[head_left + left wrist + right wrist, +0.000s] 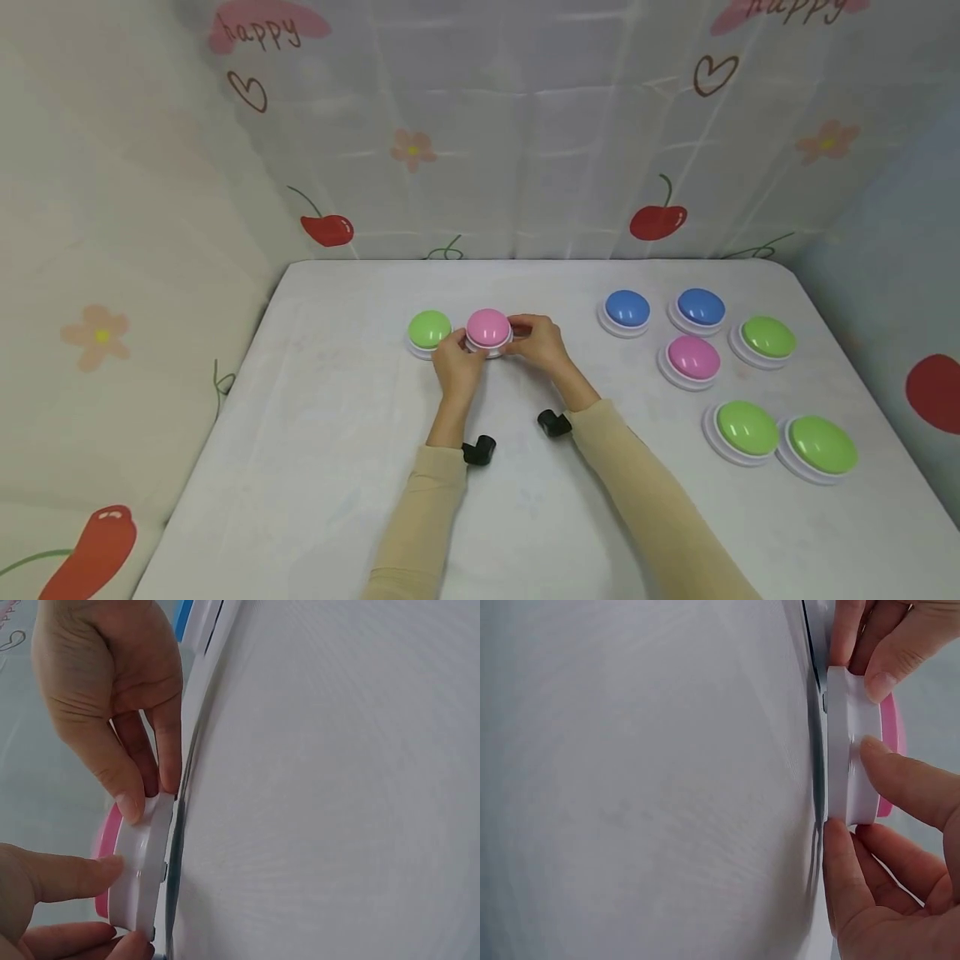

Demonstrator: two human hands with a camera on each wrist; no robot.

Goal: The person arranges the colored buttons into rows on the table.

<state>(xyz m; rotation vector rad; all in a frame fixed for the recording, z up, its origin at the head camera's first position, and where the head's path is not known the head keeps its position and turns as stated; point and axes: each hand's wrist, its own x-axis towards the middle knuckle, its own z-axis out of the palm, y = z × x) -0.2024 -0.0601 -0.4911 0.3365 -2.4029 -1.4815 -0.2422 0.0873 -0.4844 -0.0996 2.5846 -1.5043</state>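
A pink dome push button [487, 327] on a round white base is gripped from both sides, near the far middle of the table. My left hand [457, 367] holds its left side, thumb on the base's wall in the left wrist view. From the right, my right hand [542, 342] pinches the base between thumb and fingers. Small dark feet show under the white base [840, 750] in the right wrist view, close over the tabletop. Just left of the pink button is a green push button [430, 330], its front right partly hidden by my left fingers.
On the right of the white table [300, 500] stand several more buttons: two blue ones [627, 309] at the back, a pink one [693, 358] and green ones [747, 428]. A patterned curtain [525, 150] hangs behind the far edge. Black wrist pieces [480, 451] stick out from the sleeves.
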